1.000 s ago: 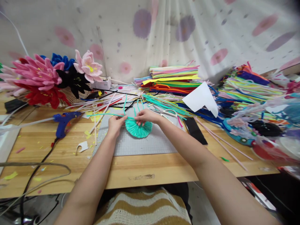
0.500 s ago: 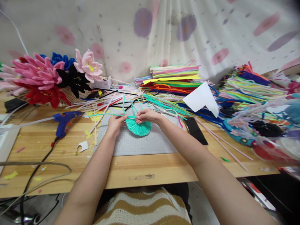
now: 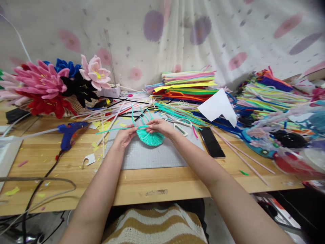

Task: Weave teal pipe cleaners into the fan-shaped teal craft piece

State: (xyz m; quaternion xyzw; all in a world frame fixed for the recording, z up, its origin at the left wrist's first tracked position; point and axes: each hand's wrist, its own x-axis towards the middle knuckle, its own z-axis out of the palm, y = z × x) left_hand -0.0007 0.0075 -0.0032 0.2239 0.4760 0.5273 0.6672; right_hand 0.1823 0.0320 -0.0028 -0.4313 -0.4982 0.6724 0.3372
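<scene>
A teal fan-shaped piece woven from pipe cleaners (image 3: 151,138) is held just above a grey cutting mat (image 3: 152,156). My left hand (image 3: 125,136) pinches a loose teal pipe cleaner (image 3: 111,129) that sticks out to the left from the piece's upper edge. My right hand (image 3: 159,126) grips the top of the woven piece, fingers curled over it. Several teal strand ends rise from the piece between the two hands.
A blue glue gun (image 3: 68,131) lies left of the mat, its cable trailing to the table edge. Scissors (image 3: 180,124) and a black phone (image 3: 211,143) lie to the right. Pipe-cleaner flowers (image 3: 50,86) stand at back left, stacked pipe cleaners (image 3: 189,84) and a white paper (image 3: 218,106) behind.
Both hands have lifted the teal piece slightly away from me. The loose strand in my left hand has shifted a little; the upright ends have swung leftward.
</scene>
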